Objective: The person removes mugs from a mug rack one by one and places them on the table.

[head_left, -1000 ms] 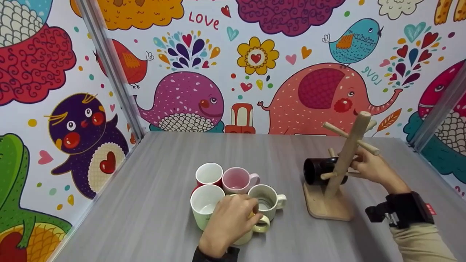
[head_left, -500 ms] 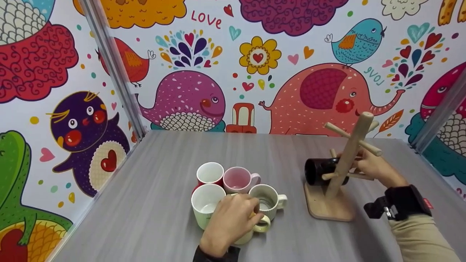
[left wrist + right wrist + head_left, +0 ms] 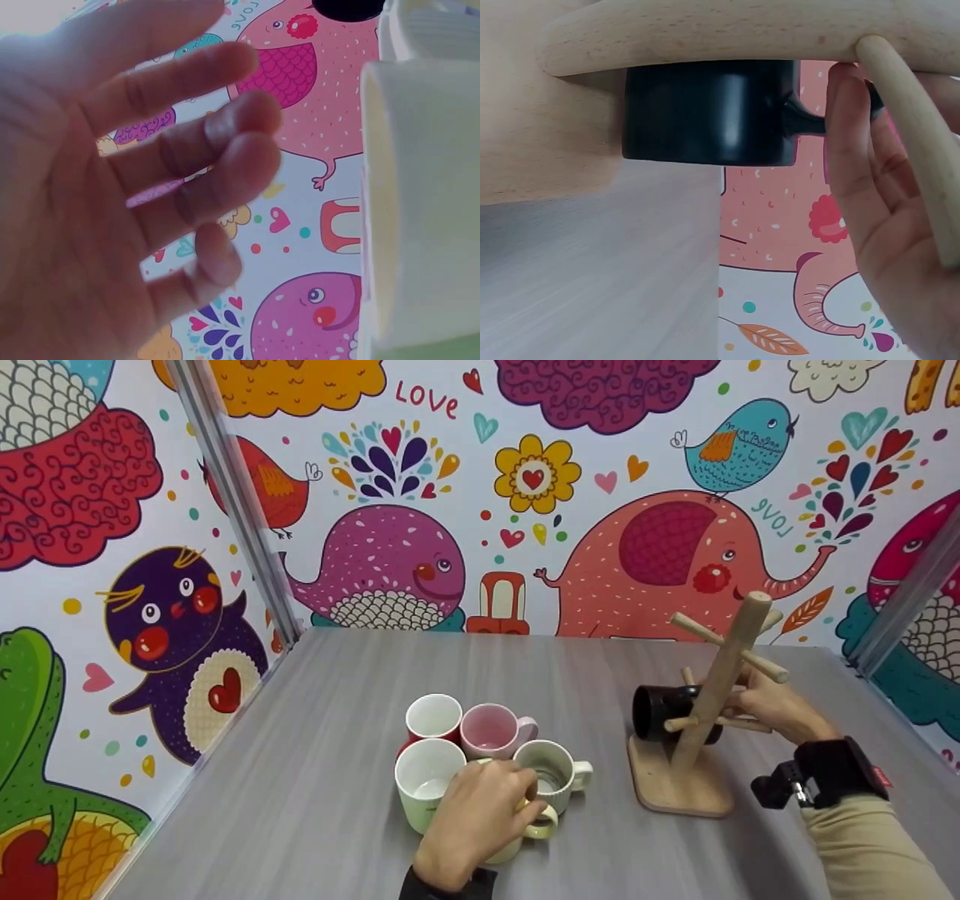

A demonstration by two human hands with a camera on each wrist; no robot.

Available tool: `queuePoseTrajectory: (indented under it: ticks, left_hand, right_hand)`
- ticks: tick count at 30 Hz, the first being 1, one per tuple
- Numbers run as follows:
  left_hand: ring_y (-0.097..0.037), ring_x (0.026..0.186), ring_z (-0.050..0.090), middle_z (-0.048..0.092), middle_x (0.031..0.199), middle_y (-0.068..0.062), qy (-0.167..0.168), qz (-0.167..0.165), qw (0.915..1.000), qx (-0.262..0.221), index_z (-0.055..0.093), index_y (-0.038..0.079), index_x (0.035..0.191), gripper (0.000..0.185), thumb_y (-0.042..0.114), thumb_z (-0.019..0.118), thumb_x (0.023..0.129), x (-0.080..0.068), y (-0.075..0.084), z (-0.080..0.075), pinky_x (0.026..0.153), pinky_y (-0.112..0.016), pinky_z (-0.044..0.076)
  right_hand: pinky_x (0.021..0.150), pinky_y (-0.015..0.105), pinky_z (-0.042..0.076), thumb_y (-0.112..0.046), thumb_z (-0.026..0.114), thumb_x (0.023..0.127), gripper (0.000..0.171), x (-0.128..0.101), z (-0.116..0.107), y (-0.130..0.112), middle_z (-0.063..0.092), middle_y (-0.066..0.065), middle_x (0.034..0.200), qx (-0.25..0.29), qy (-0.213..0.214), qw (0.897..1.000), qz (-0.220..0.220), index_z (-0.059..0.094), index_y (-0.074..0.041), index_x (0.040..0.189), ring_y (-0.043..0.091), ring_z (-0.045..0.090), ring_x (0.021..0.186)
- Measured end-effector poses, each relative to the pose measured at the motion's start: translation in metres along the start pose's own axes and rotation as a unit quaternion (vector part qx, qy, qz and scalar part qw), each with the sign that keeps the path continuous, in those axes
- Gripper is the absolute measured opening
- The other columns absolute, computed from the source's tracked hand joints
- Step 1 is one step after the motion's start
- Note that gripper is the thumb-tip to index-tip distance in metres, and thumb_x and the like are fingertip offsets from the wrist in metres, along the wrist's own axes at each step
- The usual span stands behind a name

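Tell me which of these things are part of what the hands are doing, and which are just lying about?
In use:
black mug, hanging on the rack
right hand, at that mug's handle
left hand, over the cream mug

Lying about:
red mug
pink mug
white mug
ribbed mug

black mug (image 3: 660, 711), pale wood rack (image 3: 701, 712), pink mug (image 3: 491, 731), grey table (image 3: 315, 780).
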State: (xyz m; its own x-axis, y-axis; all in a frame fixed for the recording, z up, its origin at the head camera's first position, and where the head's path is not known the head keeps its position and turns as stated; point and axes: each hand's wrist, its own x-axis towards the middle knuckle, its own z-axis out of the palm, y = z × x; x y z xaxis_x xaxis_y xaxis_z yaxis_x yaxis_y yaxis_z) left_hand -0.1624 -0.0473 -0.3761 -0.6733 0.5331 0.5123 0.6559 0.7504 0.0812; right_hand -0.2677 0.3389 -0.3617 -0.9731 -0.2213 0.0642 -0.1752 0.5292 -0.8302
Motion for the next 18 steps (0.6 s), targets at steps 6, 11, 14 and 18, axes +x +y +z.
queuePoseTrajectory:
  ticks: [6,11,14,18]
  left_hand:
    - [-0.013,0.059,0.056,0.051,0.059,0.009,-0.001,0.003,1.0000,0.004,0.063,0.020,0.067,0.012,0.028,0.069,0.074,0.0003,0.0002,0.0016,0.056,-0.029,0.041]
    - [-0.013,0.060,0.056,0.052,0.060,0.009,0.000,0.007,0.9999,0.008,0.063,0.020,0.067,0.013,0.029,0.069,0.074,-0.0002,0.0005,0.0025,0.057,-0.029,0.042]
    - [-0.013,0.060,0.056,0.052,0.061,0.009,-0.004,0.006,0.9999,0.008,0.063,0.020,0.067,0.013,0.029,0.068,0.074,0.0003,0.0009,0.0025,0.057,-0.029,0.041]
    - [-0.012,0.059,0.055,0.050,0.060,0.009,-0.008,0.005,0.9999,0.006,0.062,0.021,0.067,0.013,0.030,0.068,0.075,0.0014,0.0018,0.0023,0.057,-0.029,0.040]
  right_hand:
    - [0.059,0.029,0.048,0.011,0.052,0.078,0.031,0.0011,0.0023,0.0007,0.059,0.015,0.090,-0.012,0.013,1.000,-0.005,0.054,0.015,0.108,0.015,0.056,0.068]
    - [0.055,0.029,0.047,0.014,0.048,0.076,0.031,0.0032,0.0038,0.0002,0.058,0.016,0.086,-0.036,0.015,0.999,-0.021,0.054,0.016,0.106,0.015,0.055,0.064]
    - [0.053,0.029,0.047,0.015,0.046,0.075,0.029,0.0039,0.0040,0.0009,0.058,0.016,0.082,-0.045,0.013,0.998,-0.034,0.054,0.016,0.103,0.015,0.055,0.061]
    - [0.053,0.029,0.048,0.013,0.045,0.077,0.027,0.0041,0.0031,0.0023,0.057,0.014,0.079,-0.039,0.004,0.998,-0.046,0.050,0.015,0.104,0.015,0.056,0.060]
